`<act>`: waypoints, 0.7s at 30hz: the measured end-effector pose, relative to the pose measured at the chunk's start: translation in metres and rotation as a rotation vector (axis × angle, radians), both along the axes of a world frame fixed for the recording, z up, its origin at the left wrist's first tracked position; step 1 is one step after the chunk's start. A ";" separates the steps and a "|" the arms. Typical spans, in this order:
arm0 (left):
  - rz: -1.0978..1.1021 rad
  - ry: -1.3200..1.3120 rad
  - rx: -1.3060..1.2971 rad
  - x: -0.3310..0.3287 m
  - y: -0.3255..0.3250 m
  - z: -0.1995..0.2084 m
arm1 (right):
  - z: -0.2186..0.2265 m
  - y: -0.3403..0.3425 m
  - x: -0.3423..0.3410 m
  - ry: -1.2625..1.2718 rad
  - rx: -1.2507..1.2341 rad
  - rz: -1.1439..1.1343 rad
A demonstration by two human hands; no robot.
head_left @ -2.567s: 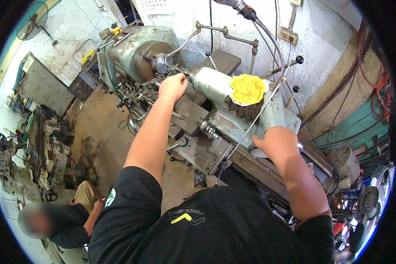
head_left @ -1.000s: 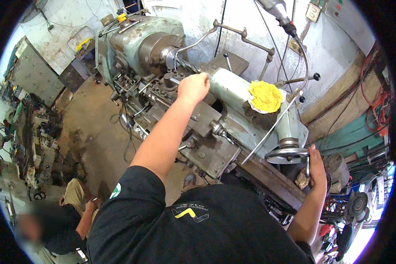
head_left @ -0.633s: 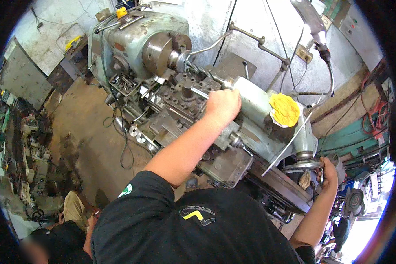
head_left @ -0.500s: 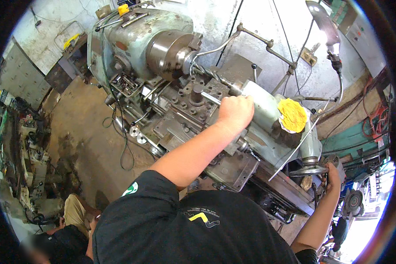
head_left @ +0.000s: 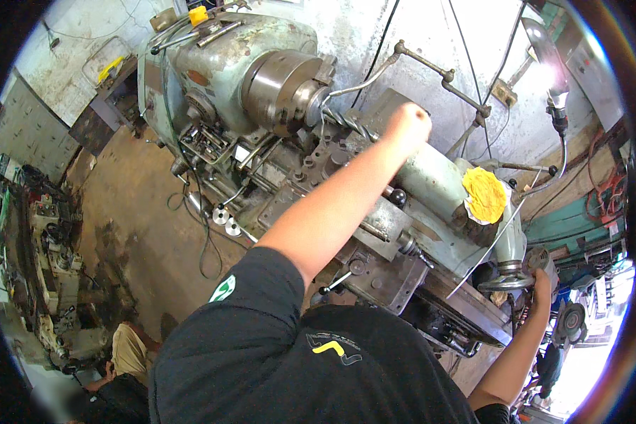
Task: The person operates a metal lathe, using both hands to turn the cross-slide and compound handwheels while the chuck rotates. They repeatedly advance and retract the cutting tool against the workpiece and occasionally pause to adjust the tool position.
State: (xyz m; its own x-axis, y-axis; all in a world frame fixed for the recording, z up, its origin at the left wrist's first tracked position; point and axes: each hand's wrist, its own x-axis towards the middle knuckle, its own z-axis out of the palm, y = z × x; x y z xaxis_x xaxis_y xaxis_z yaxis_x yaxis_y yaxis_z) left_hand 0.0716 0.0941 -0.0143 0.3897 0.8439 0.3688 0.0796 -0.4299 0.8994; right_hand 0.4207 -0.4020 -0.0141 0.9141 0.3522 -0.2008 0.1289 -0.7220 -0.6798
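Observation:
My left arm reaches across a lathe, and my left hand (head_left: 408, 127) is closed at the upright lever on the tailstock (head_left: 431, 173); the fingers hide most of that lever. Below my forearm the tool post lever's black knob (head_left: 398, 198) stands free. At the right, my right hand (head_left: 541, 286) is closed on the rim of the tailstock handwheel (head_left: 505, 281). A twist drill (head_left: 353, 126) runs from the tailstock to the round workpiece (head_left: 309, 99) in the chuck (head_left: 279, 88). A thin bent coolant pipe (head_left: 364, 79) ends beside the drill.
A lit lamp (head_left: 550, 74) hangs at the upper right. A yellow cloth (head_left: 485, 196) lies on the tailstock, near a thin white rod (head_left: 491, 244). A cable (head_left: 203, 240) trails over the floor at the left. Another person's leg (head_left: 131, 353) shows at the lower left.
My left hand has let go of the tool post lever and moved up and away to the tailstock lever. My right hand stays at the handwheel. The view has shifted slightly.

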 end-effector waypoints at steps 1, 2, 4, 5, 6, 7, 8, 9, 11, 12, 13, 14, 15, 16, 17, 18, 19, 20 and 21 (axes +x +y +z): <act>-0.099 -0.125 -0.445 0.010 0.030 0.004 | 0.000 0.002 -0.003 0.005 0.015 -0.027; -0.199 -0.250 -0.892 0.020 0.060 0.007 | 0.000 0.006 -0.005 0.010 0.029 -0.054; 0.005 -0.762 -1.265 0.033 0.100 0.002 | 0.001 0.008 -0.011 -0.011 0.058 -0.072; 0.122 -0.868 -1.368 0.034 0.117 -0.003 | 0.001 0.009 -0.013 -0.039 0.076 -0.062; 0.186 -0.931 -1.392 0.034 0.125 -0.012 | 0.001 0.010 -0.015 -0.068 0.094 -0.050; 0.249 -0.994 -1.413 0.034 0.132 -0.018 | 0.001 0.010 -0.016 -0.037 0.098 -0.066; 0.334 -1.047 -1.462 0.033 0.137 -0.024 | 0.001 0.008 -0.017 -0.004 0.101 -0.082; 0.344 -1.019 -1.441 0.032 0.140 -0.030 | 0.001 0.007 -0.017 0.019 0.119 -0.104; 0.327 -1.103 -1.369 0.032 0.145 -0.035 | 0.000 0.005 -0.015 -0.089 0.073 0.059; 0.321 -1.130 -1.326 0.032 0.145 -0.038 | -0.001 0.003 -0.015 -0.127 0.026 0.115; 0.364 -1.186 -1.323 0.032 0.149 -0.037 | -0.002 0.002 -0.015 -0.138 0.041 0.117; 0.369 -1.168 -1.338 0.031 0.150 -0.039 | -0.001 0.003 -0.016 -0.140 0.037 0.102; 0.371 -1.152 -1.349 0.030 0.153 -0.039 | -0.001 0.004 -0.018 -0.147 0.047 0.082; 0.393 -1.122 -1.364 0.029 0.154 -0.040 | 0.000 0.005 -0.021 -0.148 0.037 0.084; 0.400 -1.191 -1.391 0.028 0.157 -0.041 | 0.002 0.007 -0.026 -0.152 0.037 0.079; 0.407 -1.209 -1.405 0.028 0.159 -0.042 | 0.005 0.010 -0.032 -0.174 0.016 0.048; 0.429 -1.219 -1.422 0.027 0.160 -0.044 | 0.008 0.013 -0.038 -0.130 0.072 0.048; 0.450 -1.227 -1.434 0.027 0.161 -0.045 | 0.010 0.016 -0.045 -0.106 0.109 0.020; 0.460 -1.220 -1.422 0.027 0.162 -0.047 | 0.013 0.019 -0.050 -0.080 0.148 -0.008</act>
State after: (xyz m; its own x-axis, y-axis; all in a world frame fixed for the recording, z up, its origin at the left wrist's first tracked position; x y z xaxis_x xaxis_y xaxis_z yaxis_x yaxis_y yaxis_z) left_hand 0.0988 0.2557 -0.0610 0.1860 0.6719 -0.7169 -0.8905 0.4237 0.1661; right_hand 0.3706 -0.3832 -0.0012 0.9279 0.3655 -0.0734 0.1820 -0.6160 -0.7665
